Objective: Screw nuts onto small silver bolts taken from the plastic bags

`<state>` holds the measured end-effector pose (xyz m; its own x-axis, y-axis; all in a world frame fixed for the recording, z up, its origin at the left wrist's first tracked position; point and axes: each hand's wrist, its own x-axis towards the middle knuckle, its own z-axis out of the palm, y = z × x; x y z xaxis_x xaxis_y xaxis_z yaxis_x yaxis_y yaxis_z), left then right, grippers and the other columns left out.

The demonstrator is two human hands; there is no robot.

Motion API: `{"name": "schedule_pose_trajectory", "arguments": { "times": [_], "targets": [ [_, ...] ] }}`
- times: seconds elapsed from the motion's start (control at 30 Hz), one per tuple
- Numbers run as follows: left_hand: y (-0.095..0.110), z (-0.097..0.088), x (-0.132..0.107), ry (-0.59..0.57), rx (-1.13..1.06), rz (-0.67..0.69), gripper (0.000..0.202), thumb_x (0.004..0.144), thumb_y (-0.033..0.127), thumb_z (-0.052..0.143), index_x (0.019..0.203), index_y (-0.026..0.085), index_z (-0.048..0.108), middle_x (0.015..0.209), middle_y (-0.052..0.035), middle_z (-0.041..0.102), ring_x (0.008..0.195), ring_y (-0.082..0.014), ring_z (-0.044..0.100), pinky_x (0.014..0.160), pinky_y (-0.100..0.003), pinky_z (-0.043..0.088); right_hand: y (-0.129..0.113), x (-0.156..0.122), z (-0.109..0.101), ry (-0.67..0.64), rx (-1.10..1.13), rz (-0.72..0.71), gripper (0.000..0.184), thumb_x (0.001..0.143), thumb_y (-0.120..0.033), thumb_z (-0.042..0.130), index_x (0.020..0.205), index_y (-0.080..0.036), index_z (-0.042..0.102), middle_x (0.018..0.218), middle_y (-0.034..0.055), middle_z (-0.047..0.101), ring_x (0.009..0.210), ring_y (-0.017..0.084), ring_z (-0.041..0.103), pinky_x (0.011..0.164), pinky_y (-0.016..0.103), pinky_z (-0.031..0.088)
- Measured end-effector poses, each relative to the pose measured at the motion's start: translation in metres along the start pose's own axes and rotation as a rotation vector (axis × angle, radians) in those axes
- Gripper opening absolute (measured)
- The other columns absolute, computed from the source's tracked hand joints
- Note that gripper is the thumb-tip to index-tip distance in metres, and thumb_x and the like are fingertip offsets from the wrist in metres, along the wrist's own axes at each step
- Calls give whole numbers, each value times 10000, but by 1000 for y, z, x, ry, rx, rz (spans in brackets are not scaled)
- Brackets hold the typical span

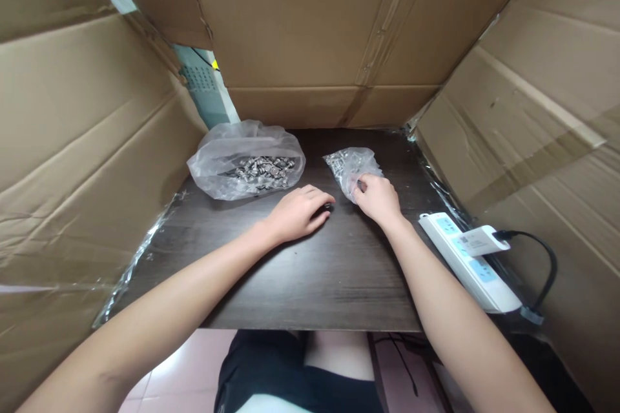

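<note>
My left hand [296,211] rests on the dark wooden table [290,271], fingers curled over a small dark object [328,207] at its fingertips. My right hand [378,198] is closed on the near end of a small clear plastic bag [349,164] holding small metal parts. A larger clear plastic bag [245,161] lies open at the back left, with a heap of small shiny metal parts [261,170] inside it. The two hands are a few centimetres apart, near the middle of the table.
Cardboard walls [72,142] enclose the table at left, back and right. A white power strip [467,258] with a black cable lies along the right edge. My lap and a pink tiled floor show below the front edge.
</note>
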<state>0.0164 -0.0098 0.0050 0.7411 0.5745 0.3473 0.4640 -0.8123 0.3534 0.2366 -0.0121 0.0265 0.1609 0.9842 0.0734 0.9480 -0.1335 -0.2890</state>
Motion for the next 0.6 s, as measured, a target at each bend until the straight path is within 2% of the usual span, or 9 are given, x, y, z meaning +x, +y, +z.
{"name": "schedule_pose_trajectory", "arguments": {
  "times": [0.07, 0.17, 0.27, 0.37, 0.47, 0.6],
  "targets": [
    [-5, -1, -2, 23, -1, -7, 203, 978, 252, 574, 1151, 202, 668, 1044, -79, 753, 1014, -246, 669, 870, -364, 551, 4, 4, 2, -5, 57, 27, 362, 912, -395, 588, 1181, -256, 787, 971, 90, 783, 896, 264, 708, 727, 306, 461],
    [-10, 0, -6, 42, -17, -14, 226, 966, 227, 591, 1179, 203, 661, 1006, -70, 748, 972, -237, 675, 831, -353, 565, 8, 8, 5, -3, 123, 31, 349, 876, -364, 610, 1127, -224, 809, 890, 78, 774, 796, 229, 686, 694, 291, 445],
    [-12, 0, -8, 63, -58, -8, 308, 945, 131, 530, 1227, 194, 637, 1108, -89, 719, 985, -216, 687, 857, -346, 577, 8, 10, 8, 0, 157, 52, 345, 847, -328, 618, 1106, -207, 813, 860, 74, 764, 748, 211, 668, 678, 282, 441],
    [-11, 0, -8, 88, -70, -30, 408, 899, 69, 492, 1270, 186, 616, 1220, -111, 670, 1025, -211, 688, 890, -348, 586, 5, 9, 8, 6, 160, 94, 350, 838, -333, 626, 1118, -231, 811, 889, 78, 767, 789, 231, 684, 697, 292, 457],
    [-11, 0, -8, 129, 34, -97, 314, 918, 168, 564, 1221, 170, 645, 1199, -129, 666, 1065, -260, 666, 922, -401, 579, -1, 7, 6, 20, 148, 156, 343, 837, -346, 625, 1114, -269, 812, 932, 89, 773, 870, 267, 710, 734, 312, 481],
    [-13, -2, -6, 117, 154, -167, 159, 947, 272, 590, 984, 170, 706, 1059, -107, 691, 959, -258, 661, 838, -388, 573, -7, 6, 2, 2, 149, 196, 336, 833, -385, 642, 1102, -278, 811, 971, 109, 777, 939, 308, 725, 762, 338, 505]
  ]
}}
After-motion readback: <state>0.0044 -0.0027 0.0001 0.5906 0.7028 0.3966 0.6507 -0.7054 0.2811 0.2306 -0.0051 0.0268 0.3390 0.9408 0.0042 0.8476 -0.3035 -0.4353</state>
